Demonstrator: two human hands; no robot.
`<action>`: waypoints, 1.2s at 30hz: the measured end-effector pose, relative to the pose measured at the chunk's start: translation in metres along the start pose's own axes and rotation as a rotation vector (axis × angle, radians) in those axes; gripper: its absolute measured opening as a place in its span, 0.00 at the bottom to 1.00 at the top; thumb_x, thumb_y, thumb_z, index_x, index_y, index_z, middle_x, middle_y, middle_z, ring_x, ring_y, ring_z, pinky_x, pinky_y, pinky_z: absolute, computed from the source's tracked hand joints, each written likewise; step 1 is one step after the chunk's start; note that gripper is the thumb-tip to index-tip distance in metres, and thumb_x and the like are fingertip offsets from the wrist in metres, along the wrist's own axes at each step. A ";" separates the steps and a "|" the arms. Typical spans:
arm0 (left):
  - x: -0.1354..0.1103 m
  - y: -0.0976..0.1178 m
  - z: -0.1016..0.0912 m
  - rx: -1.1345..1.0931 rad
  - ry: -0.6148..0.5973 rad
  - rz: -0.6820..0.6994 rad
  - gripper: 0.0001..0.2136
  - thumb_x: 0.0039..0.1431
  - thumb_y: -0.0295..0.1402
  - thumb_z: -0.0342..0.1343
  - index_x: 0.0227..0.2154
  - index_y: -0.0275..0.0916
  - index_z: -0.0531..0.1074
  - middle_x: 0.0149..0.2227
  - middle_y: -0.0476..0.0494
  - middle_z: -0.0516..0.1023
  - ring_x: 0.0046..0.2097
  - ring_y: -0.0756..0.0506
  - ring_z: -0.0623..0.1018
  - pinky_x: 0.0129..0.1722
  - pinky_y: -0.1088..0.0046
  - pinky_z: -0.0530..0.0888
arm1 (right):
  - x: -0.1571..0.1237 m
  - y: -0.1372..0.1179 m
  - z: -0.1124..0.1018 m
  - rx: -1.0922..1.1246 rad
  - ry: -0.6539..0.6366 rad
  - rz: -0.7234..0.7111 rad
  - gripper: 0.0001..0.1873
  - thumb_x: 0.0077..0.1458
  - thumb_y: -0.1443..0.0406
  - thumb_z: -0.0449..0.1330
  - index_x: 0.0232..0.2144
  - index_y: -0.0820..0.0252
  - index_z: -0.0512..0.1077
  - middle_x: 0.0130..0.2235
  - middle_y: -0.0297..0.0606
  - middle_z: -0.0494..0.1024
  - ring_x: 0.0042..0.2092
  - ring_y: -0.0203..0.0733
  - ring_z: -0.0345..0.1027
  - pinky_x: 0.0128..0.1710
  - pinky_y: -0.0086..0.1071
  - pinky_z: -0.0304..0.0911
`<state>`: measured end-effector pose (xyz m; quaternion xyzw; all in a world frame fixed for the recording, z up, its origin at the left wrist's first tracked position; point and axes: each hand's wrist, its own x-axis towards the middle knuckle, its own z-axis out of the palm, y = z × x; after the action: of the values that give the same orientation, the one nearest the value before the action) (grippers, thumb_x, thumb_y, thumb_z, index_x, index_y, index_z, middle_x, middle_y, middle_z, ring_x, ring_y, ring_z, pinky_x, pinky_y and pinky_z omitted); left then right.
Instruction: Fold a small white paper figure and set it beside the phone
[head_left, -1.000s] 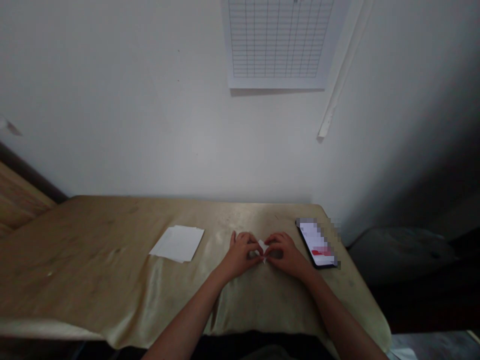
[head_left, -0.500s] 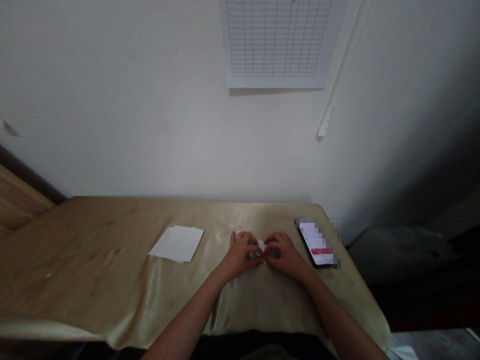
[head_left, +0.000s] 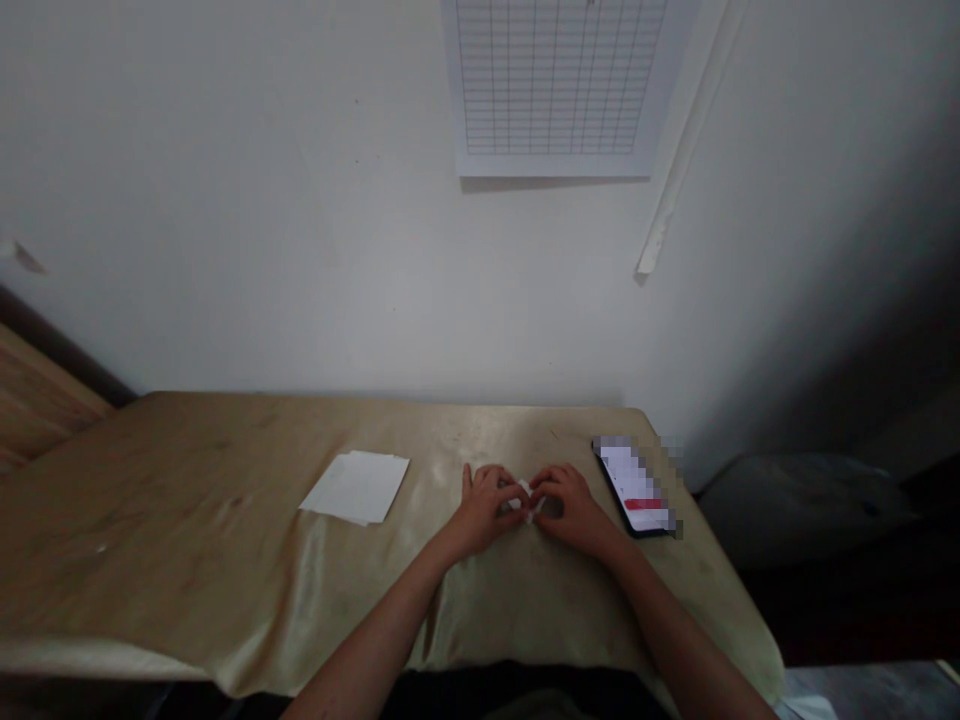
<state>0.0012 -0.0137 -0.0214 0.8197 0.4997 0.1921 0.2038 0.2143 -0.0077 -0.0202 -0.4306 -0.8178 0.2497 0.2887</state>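
Between my fingertips is a small piece of white paper (head_left: pixel 534 503), which looks folded; its exact shape is mostly hidden by the fingers. My left hand (head_left: pixel 486 510) pinches it from the left with thumb and forefinger, the little finger sticking up. From the right, my right hand (head_left: pixel 566 505) pinches the same paper, its fingertips almost meeting the left ones. Both hands are low over the cloth-covered table. A short way left of them lies a loose stack of white paper sheets (head_left: pixel 357 487), slightly fanned.
A phone (head_left: pixel 636 490) with a lit screen lies right of my right hand. The table (head_left: pixel 210 480) has a wrinkled gold cloth and stands against a white wall. A printed grid sheet (head_left: pixel 555 90) hangs on the wall, beside a white strip (head_left: pixel 679 170). Wooden furniture (head_left: pixel 45 390) stands at left.
The fingers have shifted slightly on the small paper, and a little more white shows between them. The paper stack and the phone lie where they were.
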 end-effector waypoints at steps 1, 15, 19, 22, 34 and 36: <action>0.000 -0.001 0.001 -0.004 0.003 0.000 0.07 0.61 0.40 0.61 0.42 0.54 0.78 0.48 0.48 0.72 0.58 0.40 0.66 0.64 0.35 0.38 | 0.000 0.000 0.000 0.004 0.000 0.003 0.08 0.49 0.70 0.65 0.33 0.52 0.77 0.45 0.36 0.76 0.52 0.46 0.65 0.61 0.46 0.52; 0.004 0.000 0.004 0.000 0.050 -0.076 0.08 0.68 0.35 0.49 0.45 0.47 0.73 0.49 0.46 0.74 0.57 0.41 0.68 0.65 0.39 0.44 | 0.004 0.009 0.010 0.045 0.108 -0.004 0.07 0.52 0.70 0.63 0.35 0.56 0.75 0.41 0.37 0.78 0.49 0.46 0.67 0.56 0.43 0.57; 0.004 -0.003 0.002 -0.038 0.046 -0.050 0.11 0.61 0.42 0.59 0.44 0.48 0.74 0.50 0.46 0.75 0.58 0.39 0.68 0.66 0.40 0.42 | 0.005 0.007 0.009 0.043 0.104 -0.013 0.11 0.49 0.75 0.60 0.34 0.56 0.74 0.39 0.36 0.78 0.48 0.45 0.67 0.56 0.43 0.57; 0.004 -0.008 0.002 -0.042 0.067 -0.039 0.20 0.53 0.46 0.66 0.47 0.48 0.74 0.50 0.45 0.75 0.58 0.37 0.68 0.66 0.43 0.45 | 0.004 0.007 0.009 0.045 0.116 0.031 0.14 0.47 0.76 0.58 0.36 0.56 0.74 0.41 0.37 0.78 0.49 0.46 0.67 0.56 0.43 0.58; 0.009 -0.016 0.011 -0.017 0.235 -0.003 0.14 0.51 0.32 0.67 0.42 0.44 0.79 0.49 0.44 0.77 0.55 0.40 0.70 0.58 0.57 0.62 | 0.003 0.008 0.014 0.036 0.164 0.086 0.16 0.51 0.73 0.60 0.43 0.56 0.74 0.44 0.39 0.77 0.51 0.47 0.66 0.56 0.44 0.58; 0.009 -0.015 0.012 -0.021 0.252 -0.006 0.12 0.53 0.32 0.66 0.41 0.44 0.79 0.48 0.44 0.77 0.55 0.40 0.70 0.57 0.58 0.62 | 0.003 0.009 0.016 0.029 0.170 0.080 0.17 0.52 0.72 0.60 0.45 0.56 0.74 0.44 0.39 0.78 0.51 0.48 0.66 0.56 0.44 0.58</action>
<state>0.0002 -0.0011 -0.0383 0.7855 0.5216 0.2981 0.1484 0.2070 -0.0031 -0.0362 -0.4784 -0.7686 0.2355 0.3534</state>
